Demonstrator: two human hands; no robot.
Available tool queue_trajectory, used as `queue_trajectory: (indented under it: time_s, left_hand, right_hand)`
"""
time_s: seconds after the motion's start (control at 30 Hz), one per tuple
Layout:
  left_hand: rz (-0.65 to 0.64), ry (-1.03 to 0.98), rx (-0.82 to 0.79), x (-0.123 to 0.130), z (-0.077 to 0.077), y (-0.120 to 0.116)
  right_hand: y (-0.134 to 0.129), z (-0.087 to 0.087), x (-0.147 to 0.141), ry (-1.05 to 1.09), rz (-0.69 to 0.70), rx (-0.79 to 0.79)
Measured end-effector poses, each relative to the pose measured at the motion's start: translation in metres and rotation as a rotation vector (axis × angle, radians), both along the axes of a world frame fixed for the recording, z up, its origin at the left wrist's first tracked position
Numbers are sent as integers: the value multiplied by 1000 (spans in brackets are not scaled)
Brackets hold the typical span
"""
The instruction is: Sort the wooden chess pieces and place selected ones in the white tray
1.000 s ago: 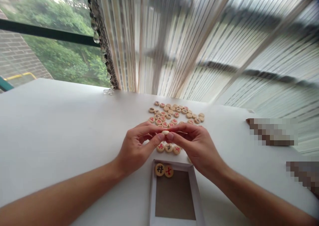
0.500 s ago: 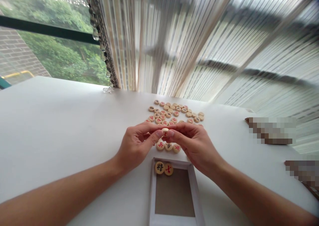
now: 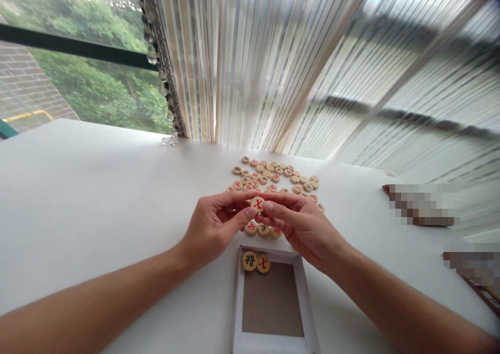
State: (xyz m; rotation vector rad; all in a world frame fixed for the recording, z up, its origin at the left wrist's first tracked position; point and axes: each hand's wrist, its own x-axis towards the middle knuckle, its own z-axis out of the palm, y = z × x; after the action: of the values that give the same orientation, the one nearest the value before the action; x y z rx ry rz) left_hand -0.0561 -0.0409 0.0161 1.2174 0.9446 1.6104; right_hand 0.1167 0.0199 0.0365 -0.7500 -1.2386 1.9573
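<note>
Between my two hands is a round wooden Chinese chess piece (image 3: 257, 204) with a red character, its marked face tilted up toward me. My left hand (image 3: 219, 219) pinches its left side with thumb and fingers. On the other side, the thumb and fingers of my right hand (image 3: 302, 218) grip it too. Just below the hands lies a shallow white box (image 3: 237, 302) with a brown bottom. In its far left corner, a black-marked piece (image 3: 250, 261) and a red-marked piece (image 3: 263, 264) sit side by side.
Beyond my hands, many loose chess pieces (image 3: 266, 174) are spread on the white table (image 3: 117, 198), some face up, some blank side up. Several lie partly hidden under my hands. A string curtain (image 3: 258, 83) hangs behind; blurred-out brown objects (image 3: 417, 205) stand at the right edge.
The held chess piece has turned so that its red face shows more fully. My hands have stayed almost in the same place.
</note>
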Motion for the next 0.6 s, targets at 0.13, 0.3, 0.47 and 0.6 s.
queue_trajectory:
  time_s: [0.13,0.3,0.47,0.6]
  left_hand:
    - [-16,-28,-36,0,-2,1]
    - [-48,-40,-41,0,-7,1]
    - [-34,167,45,0,-11,-2]
    - [16,349,164,-1,-12,-3]
  right_hand:
    - [0,-3,1,-40,-15,27]
    - [-1,-5,3,-77,-34,102]
    - [-1,-4,3,-124,-59,152]
    - [-3,-2,4,-177,-68,212]
